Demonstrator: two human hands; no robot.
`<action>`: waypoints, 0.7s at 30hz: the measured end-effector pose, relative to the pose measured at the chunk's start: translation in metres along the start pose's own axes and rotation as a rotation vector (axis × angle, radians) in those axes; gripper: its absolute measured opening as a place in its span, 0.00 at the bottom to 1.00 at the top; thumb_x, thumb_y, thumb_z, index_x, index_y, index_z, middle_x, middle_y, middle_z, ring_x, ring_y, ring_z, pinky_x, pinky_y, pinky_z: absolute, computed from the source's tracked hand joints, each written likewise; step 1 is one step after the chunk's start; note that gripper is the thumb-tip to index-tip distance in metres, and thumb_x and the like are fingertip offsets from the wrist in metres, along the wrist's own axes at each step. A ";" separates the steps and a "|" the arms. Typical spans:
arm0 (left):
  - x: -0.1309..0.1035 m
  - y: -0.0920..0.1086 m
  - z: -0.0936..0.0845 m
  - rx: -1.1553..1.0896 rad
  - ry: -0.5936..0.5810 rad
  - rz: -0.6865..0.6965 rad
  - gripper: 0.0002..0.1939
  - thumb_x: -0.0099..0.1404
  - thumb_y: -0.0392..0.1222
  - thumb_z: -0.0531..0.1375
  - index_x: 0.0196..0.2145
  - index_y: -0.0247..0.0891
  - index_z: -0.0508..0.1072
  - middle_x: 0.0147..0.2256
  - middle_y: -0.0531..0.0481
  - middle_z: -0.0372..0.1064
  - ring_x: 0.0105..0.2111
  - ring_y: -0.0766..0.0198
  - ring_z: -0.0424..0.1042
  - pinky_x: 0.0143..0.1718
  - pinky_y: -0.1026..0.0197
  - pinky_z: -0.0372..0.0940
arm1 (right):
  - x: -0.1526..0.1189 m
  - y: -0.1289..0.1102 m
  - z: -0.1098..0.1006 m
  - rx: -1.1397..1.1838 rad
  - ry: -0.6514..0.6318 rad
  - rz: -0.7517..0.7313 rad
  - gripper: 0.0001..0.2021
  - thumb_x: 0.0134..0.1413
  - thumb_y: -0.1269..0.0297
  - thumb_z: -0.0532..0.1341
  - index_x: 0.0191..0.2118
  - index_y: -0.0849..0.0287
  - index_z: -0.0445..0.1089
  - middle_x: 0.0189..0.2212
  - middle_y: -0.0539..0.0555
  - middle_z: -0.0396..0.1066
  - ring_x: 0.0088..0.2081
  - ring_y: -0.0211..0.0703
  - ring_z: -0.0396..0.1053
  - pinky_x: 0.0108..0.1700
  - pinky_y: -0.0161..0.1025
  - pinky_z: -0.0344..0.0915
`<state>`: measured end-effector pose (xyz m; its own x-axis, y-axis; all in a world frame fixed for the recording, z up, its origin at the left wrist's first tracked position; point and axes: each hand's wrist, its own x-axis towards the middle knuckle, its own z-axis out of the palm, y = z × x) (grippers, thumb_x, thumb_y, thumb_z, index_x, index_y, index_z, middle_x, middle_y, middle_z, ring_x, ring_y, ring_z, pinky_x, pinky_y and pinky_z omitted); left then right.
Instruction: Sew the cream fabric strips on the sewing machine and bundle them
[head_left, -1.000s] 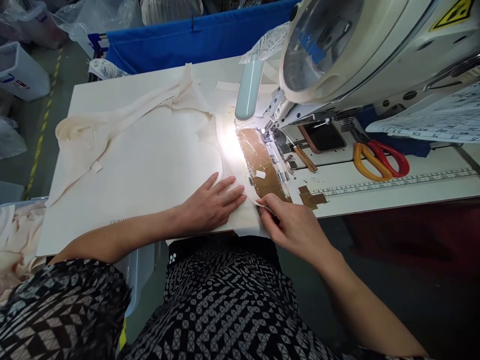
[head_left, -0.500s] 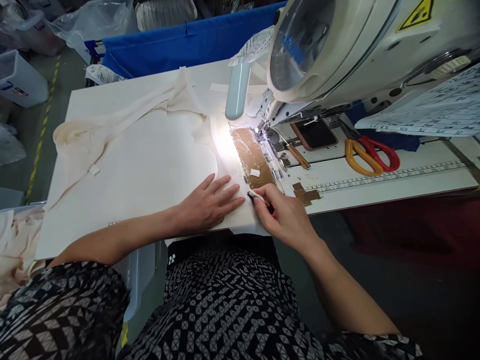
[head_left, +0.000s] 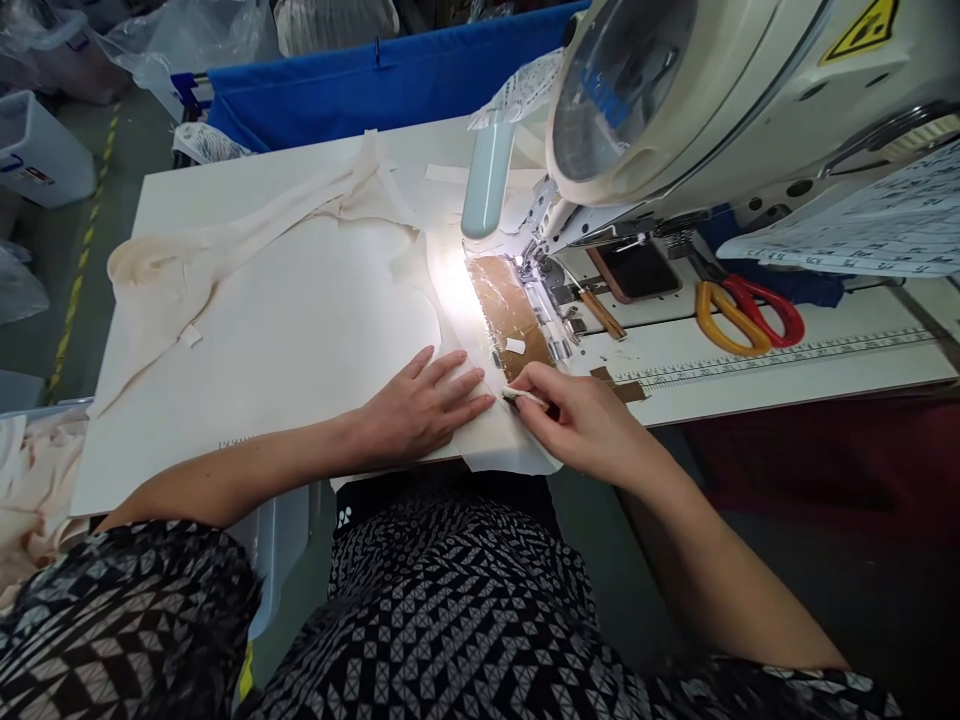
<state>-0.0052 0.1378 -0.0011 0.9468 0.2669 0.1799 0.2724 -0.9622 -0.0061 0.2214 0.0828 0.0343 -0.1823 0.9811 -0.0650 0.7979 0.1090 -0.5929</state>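
Observation:
Cream fabric (head_left: 180,255) lies across the white table and curves round to the sewing machine's needle area (head_left: 531,258). My left hand (head_left: 427,405) rests flat on its near part, fingers spread. Just right of those fingertips, my right hand (head_left: 574,415) is closed in a pinch on a small pale piece with a dark end (head_left: 521,395), whose nature is unclear. A small white tag (head_left: 515,346) sits on the brown plate (head_left: 510,300) between the hands and the needle. Another white tag (head_left: 192,336) is on the fabric at the left.
Right of the needle lie a wooden-handled tool (head_left: 604,315), a phone (head_left: 637,270) and scissors with yellow and red handles (head_left: 735,315). The machine head (head_left: 705,110) overhangs the table's back right. A blue cloth barrier (head_left: 315,100) runs behind. Bins stand at the left.
My right hand has shifted slightly right, still pinching the small piece. My left hand stays on the fabric. The view has moved slightly.

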 end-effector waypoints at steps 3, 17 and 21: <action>0.000 -0.001 0.000 -0.031 -0.010 0.005 0.24 0.69 0.39 0.55 0.62 0.36 0.64 0.61 0.40 0.61 0.62 0.43 0.56 0.61 0.39 0.54 | -0.006 0.004 -0.001 0.063 0.069 0.067 0.06 0.58 0.62 0.54 0.32 0.55 0.64 0.21 0.47 0.67 0.19 0.36 0.60 0.24 0.36 0.53; 0.002 0.001 0.002 -0.045 -0.016 0.055 0.25 0.71 0.42 0.54 0.62 0.34 0.62 0.61 0.39 0.62 0.64 0.51 0.57 0.66 0.39 0.47 | -0.025 0.011 0.023 -0.041 0.192 -0.028 0.08 0.61 0.62 0.52 0.37 0.57 0.66 0.16 0.45 0.65 0.15 0.36 0.58 0.23 0.36 0.51; 0.002 0.002 0.004 -0.026 0.016 0.064 0.24 0.71 0.44 0.54 0.62 0.35 0.63 0.60 0.39 0.63 0.63 0.50 0.58 0.65 0.40 0.49 | -0.021 0.010 0.027 -0.076 0.214 -0.034 0.08 0.61 0.62 0.52 0.37 0.57 0.66 0.16 0.45 0.65 0.15 0.36 0.58 0.23 0.36 0.51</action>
<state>-0.0019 0.1367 -0.0044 0.9591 0.2043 0.1957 0.2068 -0.9783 0.0076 0.2179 0.0586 0.0082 -0.0902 0.9874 0.1303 0.8360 0.1462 -0.5290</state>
